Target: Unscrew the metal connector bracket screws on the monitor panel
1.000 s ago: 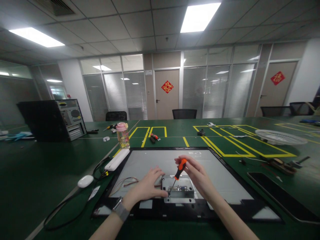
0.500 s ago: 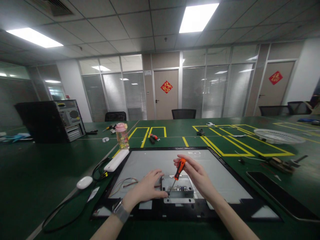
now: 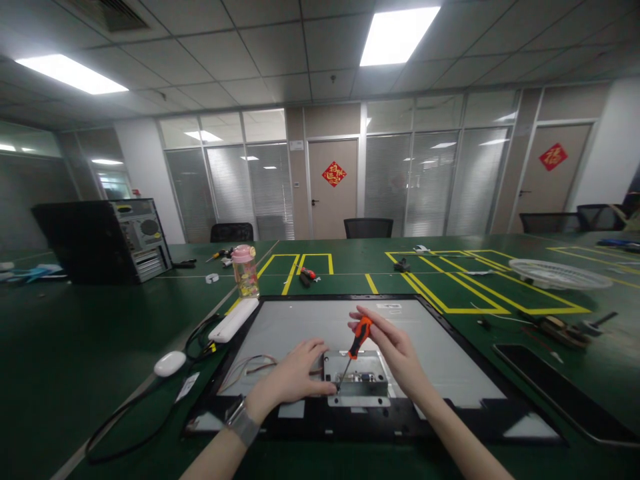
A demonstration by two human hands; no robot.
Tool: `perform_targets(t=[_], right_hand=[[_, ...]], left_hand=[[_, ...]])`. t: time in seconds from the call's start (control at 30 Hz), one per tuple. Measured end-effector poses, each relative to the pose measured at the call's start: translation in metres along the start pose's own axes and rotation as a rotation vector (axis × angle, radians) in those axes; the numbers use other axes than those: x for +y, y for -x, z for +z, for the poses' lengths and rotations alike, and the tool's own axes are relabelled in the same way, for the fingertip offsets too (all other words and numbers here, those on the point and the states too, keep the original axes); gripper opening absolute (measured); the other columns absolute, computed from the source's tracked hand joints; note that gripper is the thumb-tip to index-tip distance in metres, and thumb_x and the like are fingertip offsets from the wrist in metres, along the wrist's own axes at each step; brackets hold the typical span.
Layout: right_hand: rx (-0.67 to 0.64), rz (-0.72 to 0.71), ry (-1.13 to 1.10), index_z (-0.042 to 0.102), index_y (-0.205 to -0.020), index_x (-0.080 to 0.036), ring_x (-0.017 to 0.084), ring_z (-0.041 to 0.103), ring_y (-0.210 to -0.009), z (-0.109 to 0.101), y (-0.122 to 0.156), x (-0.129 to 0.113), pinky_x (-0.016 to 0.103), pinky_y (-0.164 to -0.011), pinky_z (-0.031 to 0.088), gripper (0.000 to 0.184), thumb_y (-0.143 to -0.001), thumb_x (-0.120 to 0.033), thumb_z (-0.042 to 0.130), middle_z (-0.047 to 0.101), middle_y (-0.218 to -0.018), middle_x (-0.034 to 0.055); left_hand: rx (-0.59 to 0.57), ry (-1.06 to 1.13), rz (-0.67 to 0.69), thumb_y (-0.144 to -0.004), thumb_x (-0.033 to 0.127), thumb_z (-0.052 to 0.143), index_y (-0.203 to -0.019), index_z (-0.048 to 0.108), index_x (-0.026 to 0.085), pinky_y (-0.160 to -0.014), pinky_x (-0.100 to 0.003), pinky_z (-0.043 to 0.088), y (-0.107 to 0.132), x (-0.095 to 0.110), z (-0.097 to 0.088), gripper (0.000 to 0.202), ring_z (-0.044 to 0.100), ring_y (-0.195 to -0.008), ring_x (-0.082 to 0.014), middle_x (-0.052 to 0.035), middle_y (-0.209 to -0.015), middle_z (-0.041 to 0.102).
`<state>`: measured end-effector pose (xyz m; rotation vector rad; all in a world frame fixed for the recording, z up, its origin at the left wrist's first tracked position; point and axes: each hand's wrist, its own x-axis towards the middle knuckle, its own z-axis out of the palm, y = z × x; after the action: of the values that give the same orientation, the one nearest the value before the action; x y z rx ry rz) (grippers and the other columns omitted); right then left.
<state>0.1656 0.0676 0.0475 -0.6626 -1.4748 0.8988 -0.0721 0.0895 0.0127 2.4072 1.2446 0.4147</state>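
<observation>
My right hand (image 3: 393,350) grips a small screwdriver (image 3: 357,345) with an orange and black handle, tilted, its tip down at the left edge of a small metal circuit box (image 3: 361,383). The box sits on the grey back of a monitor panel (image 3: 440,353) lying flat in a black frame. My left hand (image 3: 295,377), with a watch on the wrist, rests on the panel just left of the box, fingers curled, fingertips by the screwdriver tip. Thin red and white wires (image 3: 253,365) run out from under that hand.
A white power strip (image 3: 234,319), a white mouse (image 3: 169,363) and a black cable (image 3: 135,407) lie to the left. A pink-lidded bottle (image 3: 245,270) stands behind. A computer tower (image 3: 107,239) lies far left. A dark panel (image 3: 565,393), tools (image 3: 563,329) and a white fan grille (image 3: 560,273) are on the right.
My right hand's fingers have shifted slightly round the screwdriver handle. The left hand and the metal box stay where they were.
</observation>
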Motion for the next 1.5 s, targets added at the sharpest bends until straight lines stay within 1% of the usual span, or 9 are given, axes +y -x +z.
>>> perform_targets(t=[0.23,0.4,0.53,0.77,0.93,1.07,1.2,1.4,1.5], right_hand=[[0.138,-0.061,0.084,0.076,-0.088,-0.022,0.022,0.066,-0.074,0.002,-0.002,0.002,0.032,-0.068,0.054,0.024,-0.075,-0.042,0.074,0.068,-0.080,0.0035],[0.042,-0.040,0.008,0.071,-0.112,-0.024,0.026,0.066,-0.096,0.001,0.002,0.001,0.044,-0.091,0.050,0.034,-0.089,-0.044,0.057,0.071,-0.103,0.0083],[-0.013,0.027,-0.117,0.065,-0.122,-0.027,0.027,0.069,-0.096,0.003,0.003,0.001,0.051,-0.092,0.050,0.039,-0.088,-0.045,0.059,0.072,-0.109,0.0087],[0.091,-0.048,0.073,0.075,-0.100,-0.025,0.022,0.069,-0.072,0.004,0.001,0.000,0.038,-0.074,0.056,0.029,-0.077,-0.041,0.072,0.071,-0.080,0.0034],[0.052,-0.074,0.083,0.069,-0.117,-0.027,0.025,0.068,-0.094,0.004,0.002,-0.001,0.045,-0.092,0.050,0.037,-0.088,-0.046,0.057,0.072,-0.102,0.0070],[0.001,-0.007,-0.046,0.064,-0.123,-0.029,0.028,0.067,-0.104,0.004,0.002,0.000,0.053,-0.100,0.044,0.040,-0.087,-0.046,0.060,0.069,-0.119,0.0082],[0.024,0.012,-0.039,0.069,-0.117,-0.027,0.029,0.069,-0.100,0.002,0.001,0.000,0.052,-0.095,0.048,0.038,-0.082,-0.043,0.067,0.074,-0.106,0.0081],[0.097,-0.063,0.083,0.076,-0.097,-0.026,0.026,0.069,-0.086,0.002,0.000,0.000,0.038,-0.078,0.056,0.026,-0.077,-0.041,0.072,0.073,-0.092,0.0058],[0.081,-0.081,0.106,0.075,-0.103,-0.026,0.027,0.067,-0.095,0.002,0.001,-0.001,0.039,-0.086,0.052,0.027,-0.083,-0.042,0.065,0.071,-0.101,0.0071]], left_hand=[[0.016,0.000,0.007,-0.073,0.050,0.071,-0.138,0.045,0.023,-0.110,-0.040,0.031,0.000,-0.002,0.002,0.074,0.040,-0.130,-0.0297,-0.0097,-0.145,0.040],[0.010,-0.017,0.007,-0.073,0.053,0.070,-0.139,0.043,0.022,-0.111,-0.042,0.029,-0.001,-0.005,0.003,0.078,0.037,-0.133,-0.0308,-0.0103,-0.147,0.038],[0.006,-0.010,0.017,-0.073,0.053,0.070,-0.139,0.042,0.023,-0.111,-0.041,0.029,-0.001,-0.005,0.003,0.078,0.036,-0.133,-0.0306,-0.0097,-0.147,0.038],[0.012,-0.007,0.003,-0.073,0.055,0.070,-0.139,0.042,0.024,-0.111,-0.042,0.029,-0.001,-0.008,0.006,0.079,0.036,-0.134,-0.0323,-0.0097,-0.147,0.038],[0.004,-0.019,0.001,-0.074,0.057,0.068,-0.140,0.042,0.022,-0.112,-0.042,0.027,-0.001,-0.007,0.005,0.079,0.035,-0.134,-0.0313,-0.0103,-0.148,0.037],[-0.004,-0.028,-0.010,-0.073,0.057,0.068,-0.141,0.041,0.021,-0.112,-0.043,0.027,-0.001,-0.004,0.003,0.081,0.034,-0.135,-0.0317,-0.0109,-0.149,0.036],[-0.002,-0.019,-0.028,-0.073,0.054,0.069,-0.140,0.042,0.022,-0.112,-0.042,0.026,0.000,0.002,0.001,0.079,0.035,-0.135,-0.0315,-0.0106,-0.148,0.037],[-0.015,-0.028,-0.030,-0.074,0.053,0.068,-0.140,0.043,0.021,-0.112,-0.043,0.027,0.000,0.005,-0.001,0.077,0.035,-0.134,-0.0316,-0.0110,-0.148,0.037],[-0.006,-0.029,-0.014,-0.074,0.055,0.068,-0.141,0.041,0.021,-0.112,-0.043,0.028,0.000,0.001,0.001,0.080,0.035,-0.134,-0.0324,-0.0111,-0.148,0.037]])
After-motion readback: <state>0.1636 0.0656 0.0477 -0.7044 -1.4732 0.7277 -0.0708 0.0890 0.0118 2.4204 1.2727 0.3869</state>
